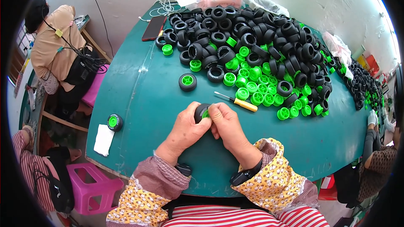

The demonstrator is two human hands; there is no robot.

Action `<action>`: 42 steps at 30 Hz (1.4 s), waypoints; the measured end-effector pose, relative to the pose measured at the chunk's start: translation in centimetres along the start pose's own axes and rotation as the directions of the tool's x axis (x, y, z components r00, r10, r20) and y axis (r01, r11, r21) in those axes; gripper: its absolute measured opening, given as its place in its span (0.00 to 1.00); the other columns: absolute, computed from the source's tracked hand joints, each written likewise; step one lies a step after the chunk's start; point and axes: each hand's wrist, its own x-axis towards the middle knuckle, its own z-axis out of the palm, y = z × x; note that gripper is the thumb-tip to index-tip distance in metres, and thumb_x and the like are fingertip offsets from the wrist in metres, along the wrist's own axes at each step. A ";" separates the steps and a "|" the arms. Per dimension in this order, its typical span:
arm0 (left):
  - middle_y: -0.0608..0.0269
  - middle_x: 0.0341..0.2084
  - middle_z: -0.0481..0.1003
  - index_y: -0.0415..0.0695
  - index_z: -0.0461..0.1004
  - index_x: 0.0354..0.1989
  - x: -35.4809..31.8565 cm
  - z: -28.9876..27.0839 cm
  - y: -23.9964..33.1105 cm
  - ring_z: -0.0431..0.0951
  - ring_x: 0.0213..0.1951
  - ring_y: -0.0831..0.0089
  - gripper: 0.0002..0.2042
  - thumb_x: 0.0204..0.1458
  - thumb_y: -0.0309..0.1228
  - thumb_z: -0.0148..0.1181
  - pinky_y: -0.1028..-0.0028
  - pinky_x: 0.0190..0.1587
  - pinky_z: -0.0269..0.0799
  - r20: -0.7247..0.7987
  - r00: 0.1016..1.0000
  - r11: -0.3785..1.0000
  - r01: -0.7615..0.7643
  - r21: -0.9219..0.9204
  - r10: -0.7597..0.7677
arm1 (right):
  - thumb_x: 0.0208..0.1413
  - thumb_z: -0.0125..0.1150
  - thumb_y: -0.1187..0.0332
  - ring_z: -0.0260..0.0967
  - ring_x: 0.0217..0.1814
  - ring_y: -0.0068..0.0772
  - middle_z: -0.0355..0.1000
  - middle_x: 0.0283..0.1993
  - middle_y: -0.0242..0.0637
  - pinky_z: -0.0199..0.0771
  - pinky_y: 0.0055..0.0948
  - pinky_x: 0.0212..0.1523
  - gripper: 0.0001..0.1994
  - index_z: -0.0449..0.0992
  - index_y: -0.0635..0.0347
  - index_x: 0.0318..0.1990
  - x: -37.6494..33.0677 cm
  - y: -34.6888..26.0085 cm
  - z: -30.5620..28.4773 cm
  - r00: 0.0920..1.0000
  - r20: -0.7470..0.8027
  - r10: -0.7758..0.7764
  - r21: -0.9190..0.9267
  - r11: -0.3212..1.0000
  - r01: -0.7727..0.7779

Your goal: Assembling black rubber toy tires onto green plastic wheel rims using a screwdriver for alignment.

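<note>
I have the left grip (pixel 183 127) closed around a ring-shaped black rubber tyre (pixel 200 113), its thumb reaching to the bright green plastic hub (pixel 205 114) inside the opening. My right grip (pixel 229 124) is closed on the tyre's other side — thumb bent down beside the hub, covering part of it, so I can't tell how deep it sits. Tyre and hub lie directly between both grips, over the near part of the dark green worktop (pixel 294 138). Just beyond the right grip I see a screwdriver with a yellow handle (pixel 245 104); farther off spreads a large heap of black tyres (pixel 248 40) and loose green hubs (pixel 261 88). A fitted black-and-green wheel (pixel 187 82) stands alone beyond the left grip.
</note>
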 end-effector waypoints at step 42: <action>0.64 0.09 0.63 0.40 0.65 0.20 1.0 1.2 0.9 0.63 0.13 0.79 0.15 0.54 0.38 0.49 0.73 0.16 0.60 -0.457 0.889 0.971 -0.093 -0.222 -0.019 | 0.59 0.41 0.55 0.55 0.16 0.14 0.60 0.19 0.27 0.56 0.14 0.16 0.15 0.61 0.58 0.32 -0.6 0.5 4.1 0.995 -0.101 -0.019 0.350 0.935 0.053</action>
